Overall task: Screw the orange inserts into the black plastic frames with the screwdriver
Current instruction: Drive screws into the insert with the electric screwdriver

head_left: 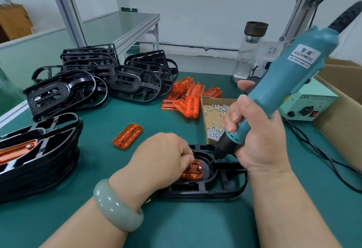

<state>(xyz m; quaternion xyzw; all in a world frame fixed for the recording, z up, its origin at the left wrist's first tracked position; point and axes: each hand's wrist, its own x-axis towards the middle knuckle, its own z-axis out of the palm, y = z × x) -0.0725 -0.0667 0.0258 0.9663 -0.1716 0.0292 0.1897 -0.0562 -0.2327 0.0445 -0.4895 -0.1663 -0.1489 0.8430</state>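
My right hand [260,140] grips the tilted screwdriver [290,83]; its tip sits just right of the screw [200,167] on the insert [193,173] my left hand [162,155] holds in the frame [225,187].

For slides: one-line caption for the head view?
Right hand aims teal electric screwdriver at orange plastic insert seated in black plastic frame; left hand holds it.

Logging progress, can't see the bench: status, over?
Left hand holds orange insert in black frame. Right hand grips screwdriver, bit beside its screw. Nothing in the way.
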